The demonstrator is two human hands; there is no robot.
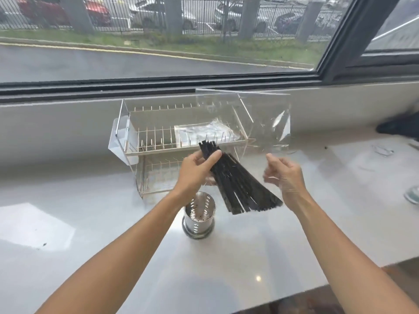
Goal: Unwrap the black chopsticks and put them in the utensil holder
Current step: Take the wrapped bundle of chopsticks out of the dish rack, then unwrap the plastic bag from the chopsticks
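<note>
My left hand [195,171] grips a bundle of black chopsticks [240,184] near their upper ends. The sticks fan out down and to the right, bare, in the air above the counter. A clear plastic wrapper [265,118] hangs in the air just above my right hand [285,177], in front of the dish rack. My right hand is motion-blurred, with thumb and curled fingers apart and nothing visible between them. The steel perforated utensil holder [199,219] stands upright on the counter, below my left wrist and the low ends of the chopsticks. It looks empty.
A two-tier wire dish rack [158,141] with clear side panels stands behind the hands against the window sill. A dark cloth [399,128] and a teal object [412,194] lie at the far right. The white counter's [90,200] front edge runs across the lower right.
</note>
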